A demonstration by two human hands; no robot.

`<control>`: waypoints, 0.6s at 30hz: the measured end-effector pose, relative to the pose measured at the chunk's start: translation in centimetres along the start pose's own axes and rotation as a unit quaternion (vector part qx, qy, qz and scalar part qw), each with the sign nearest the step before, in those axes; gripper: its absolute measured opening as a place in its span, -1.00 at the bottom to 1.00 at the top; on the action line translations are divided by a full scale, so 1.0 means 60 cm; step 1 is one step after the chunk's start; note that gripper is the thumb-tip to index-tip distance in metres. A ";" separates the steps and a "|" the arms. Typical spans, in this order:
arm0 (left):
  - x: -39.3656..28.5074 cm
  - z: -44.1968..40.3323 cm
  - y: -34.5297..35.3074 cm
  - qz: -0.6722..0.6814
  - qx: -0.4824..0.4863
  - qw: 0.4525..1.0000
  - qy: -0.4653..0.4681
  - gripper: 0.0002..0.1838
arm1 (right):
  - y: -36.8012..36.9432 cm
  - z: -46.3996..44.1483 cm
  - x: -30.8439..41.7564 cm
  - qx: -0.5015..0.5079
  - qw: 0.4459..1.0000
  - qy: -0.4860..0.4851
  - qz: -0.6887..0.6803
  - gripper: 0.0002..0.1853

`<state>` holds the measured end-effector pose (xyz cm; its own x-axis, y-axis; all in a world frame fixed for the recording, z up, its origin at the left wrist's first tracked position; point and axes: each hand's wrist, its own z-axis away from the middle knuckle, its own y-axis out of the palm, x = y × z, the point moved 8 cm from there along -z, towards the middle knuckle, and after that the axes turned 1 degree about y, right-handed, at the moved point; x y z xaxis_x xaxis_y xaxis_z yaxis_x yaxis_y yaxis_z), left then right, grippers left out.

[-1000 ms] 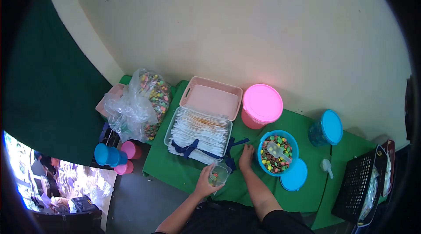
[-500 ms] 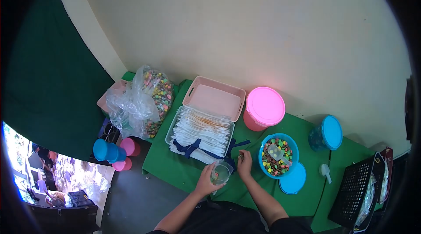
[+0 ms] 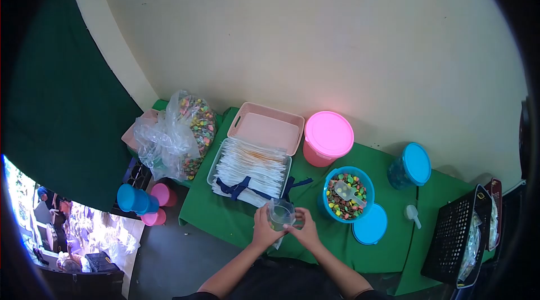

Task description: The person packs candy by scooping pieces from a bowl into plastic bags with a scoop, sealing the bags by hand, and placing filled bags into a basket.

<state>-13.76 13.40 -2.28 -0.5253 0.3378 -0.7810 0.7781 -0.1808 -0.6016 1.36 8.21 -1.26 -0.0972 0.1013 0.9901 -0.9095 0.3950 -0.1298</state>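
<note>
My left hand [image 3: 263, 231] is wrapped round the left side of a small clear plastic cup [image 3: 281, 213] in front of my body. A few bits of colour show at its bottom, too small to name. My right hand [image 3: 305, 231] grips the cup from the right, thumb near its lower edge and fingers curled. Just beyond the cup is a tray [image 3: 210, 173] packed with white paper packets [image 3: 250, 162], with a dark blue ribbon [image 3: 239, 188] across them. To the right, a blue tub [image 3: 368, 183] holds colourful small pieces and a clear scoop [image 3: 349, 193].
A blue lid [image 3: 371, 225] lies by the tub. Behind stand a pink lidded tub [image 3: 328, 137], a pink tray [image 3: 267, 122] and a blue-lidded tub [image 3: 413, 165]. A white scoop [image 3: 413, 215] and black basket [image 3: 455, 238] are right; a filled plastic bag [image 3: 169, 139] is left.
My right hand has moved left from beside the tub to the cup and now grips it too. My left hand still holds the cup. The whole view has shifted slightly.
</note>
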 end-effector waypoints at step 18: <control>0.037 0.020 0.021 0.407 0.037 0.887 -0.213 -0.76 | -0.035 -0.005 -0.023 0.088 0.995 0.044 -0.029 -0.84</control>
<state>-14.36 12.79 -5.01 0.1049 -0.3102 -0.9449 0.9432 -0.2702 0.1935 3.49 7.52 -2.37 -0.0134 0.1645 0.9863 -0.9700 0.2374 -0.0527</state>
